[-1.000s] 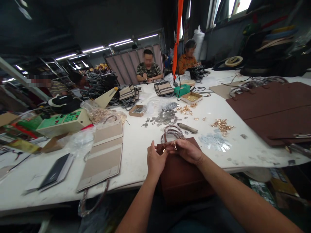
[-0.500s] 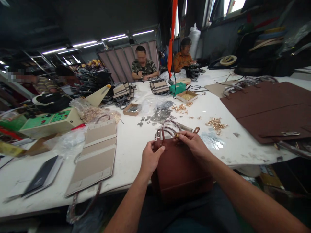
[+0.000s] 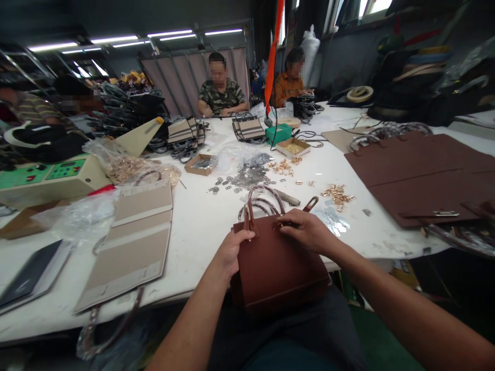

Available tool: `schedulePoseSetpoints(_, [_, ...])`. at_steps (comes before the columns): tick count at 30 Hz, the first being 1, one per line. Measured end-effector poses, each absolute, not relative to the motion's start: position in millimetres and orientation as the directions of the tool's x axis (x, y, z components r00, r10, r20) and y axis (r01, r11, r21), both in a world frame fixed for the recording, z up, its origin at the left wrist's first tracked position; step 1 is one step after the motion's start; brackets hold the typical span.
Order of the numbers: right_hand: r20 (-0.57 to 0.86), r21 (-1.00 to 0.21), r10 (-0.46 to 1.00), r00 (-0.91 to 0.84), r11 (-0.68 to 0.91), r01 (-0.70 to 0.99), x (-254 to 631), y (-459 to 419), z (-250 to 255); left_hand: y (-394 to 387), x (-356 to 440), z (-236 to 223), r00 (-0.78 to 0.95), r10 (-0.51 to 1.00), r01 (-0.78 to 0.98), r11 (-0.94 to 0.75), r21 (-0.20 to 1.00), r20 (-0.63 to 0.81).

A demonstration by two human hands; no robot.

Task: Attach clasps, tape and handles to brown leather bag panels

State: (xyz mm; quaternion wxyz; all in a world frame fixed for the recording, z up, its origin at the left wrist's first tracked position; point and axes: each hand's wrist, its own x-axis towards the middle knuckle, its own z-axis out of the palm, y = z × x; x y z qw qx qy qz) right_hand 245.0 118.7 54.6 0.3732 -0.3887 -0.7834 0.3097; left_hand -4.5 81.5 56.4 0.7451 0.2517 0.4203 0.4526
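Note:
A brown handbag (image 3: 280, 260) rests on my lap against the table edge, its wrapped handles (image 3: 266, 189) standing up at the top. My left hand (image 3: 231, 251) is closed on its upper left corner, thumb in front by the handle base and a narrow strap. At the middle of the top edge, my right hand (image 3: 305, 229) is closed with bent fingers. A small gold-coloured fitting lies at those fingertips, mostly hidden. A strap end with a metal plate (image 3: 311, 204) sticks up behind that hand.
On the white table lie grey metal plates (image 3: 251, 176), gold fittings (image 3: 337, 195) and clear plastic pieces (image 3: 335, 221). A beige panel (image 3: 133, 234) lies at left, brown bag panels (image 3: 421, 175) at right. Two people (image 3: 222, 95) sit across the table.
The view has shifted rightward and slightly down. My right fingers have closed in lower against the bag's top edge, covering the gold fitting. My left hand keeps its hold.

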Motion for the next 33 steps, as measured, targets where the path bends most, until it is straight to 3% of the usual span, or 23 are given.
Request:
schedulePoseSetpoints(13, [0.374,-0.653,0.751,-0.544,0.630,0.420,244,132,51,89,-6,35,0.329,0.827,-0.570,0.559,0.602,-0.457])
schedulePoseSetpoints(21, [0.353,-0.564,0.687,-0.635,0.698,0.441,242,139,55,91,-6,27,0.319,0.841,-0.605,0.536,0.589,-0.438])
schedulePoseSetpoints(33, [0.293,-0.603,0.690,-0.662,0.671,0.432,243,150,47,95,-3,22,0.292,0.847,-0.608,0.523,0.598,-0.444])
